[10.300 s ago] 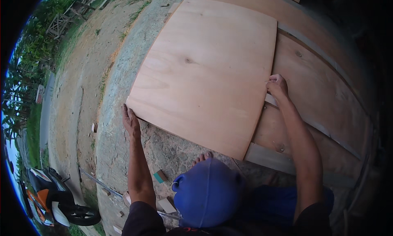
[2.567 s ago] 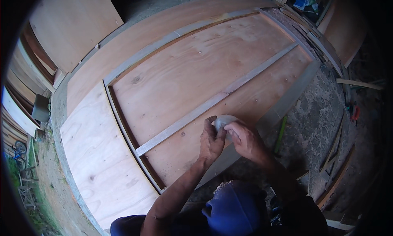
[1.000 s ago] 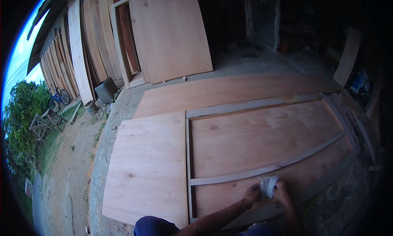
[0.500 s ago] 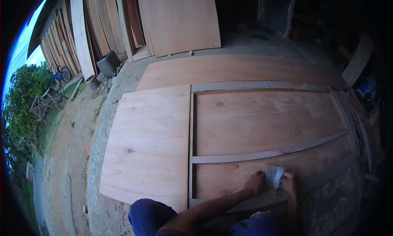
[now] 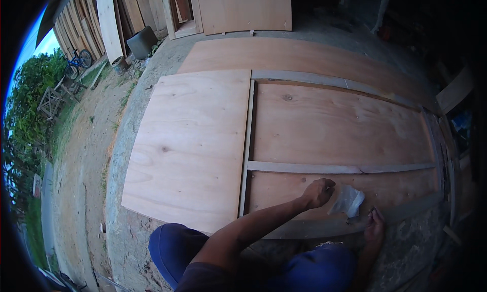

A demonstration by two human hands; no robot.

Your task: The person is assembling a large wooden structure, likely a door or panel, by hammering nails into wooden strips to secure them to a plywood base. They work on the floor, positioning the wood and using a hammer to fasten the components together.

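A crumpled clear plastic bag (image 5: pixel 349 201) lies between my hands on the lower plywood section of a wooden frame panel (image 5: pixel 324 168). Left of the bag, my left hand (image 5: pixel 318 192) hovers over the plywood with its fingers curled and pinched together. My right hand (image 5: pixel 374 226) is beyond the frame's near rail, to the right of the bag and apart from it. Its fingers are drawn together too. Whatever either hand may hold is too small to make out. Dark small contents show at the bag's near end.
A pale plywood sheet (image 5: pixel 193 145) covers the left part of the frame. Another sheet (image 5: pixel 304 59) lies behind it. Upright boards (image 5: pixel 134 10), a grey container (image 5: pixel 142 42) and a bicycle (image 5: pixel 81 59) stand farther off. My bent knee (image 5: pixel 175 251) is close to the panel.
The hands have moved apart, and my right hand has let go of the plastic bag, which now rests on the panel. The whole view has shifted slightly.
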